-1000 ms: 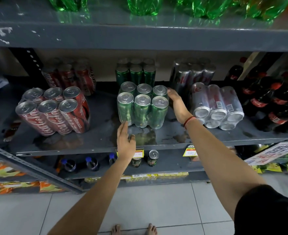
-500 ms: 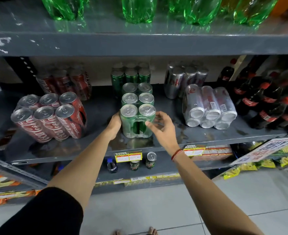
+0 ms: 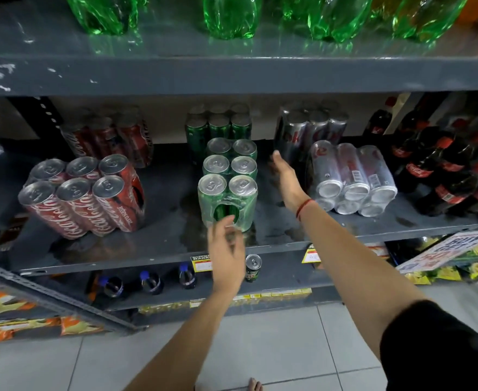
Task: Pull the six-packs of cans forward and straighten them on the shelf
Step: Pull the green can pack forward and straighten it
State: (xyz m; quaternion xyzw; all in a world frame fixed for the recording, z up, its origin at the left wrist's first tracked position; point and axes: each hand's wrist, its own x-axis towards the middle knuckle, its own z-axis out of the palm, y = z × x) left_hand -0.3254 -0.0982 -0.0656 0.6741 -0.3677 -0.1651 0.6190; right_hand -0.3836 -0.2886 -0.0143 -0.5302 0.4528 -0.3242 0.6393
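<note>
Fingers of the left hand (image 3: 226, 249) hang loosely spread just before the green six-pack (image 3: 228, 183), gripping nothing; that pack stands upright, narrow end forward, mid-shelf (image 3: 159, 249); the right hand (image 3: 287, 176), fingers spread and empty, reaches between it and the silver six-pack (image 3: 350, 179).

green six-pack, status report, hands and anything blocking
Left hand open at green six-pack front. Right hand open beside it. Pack upright near shelf edge. Nothing blocking.
</note>
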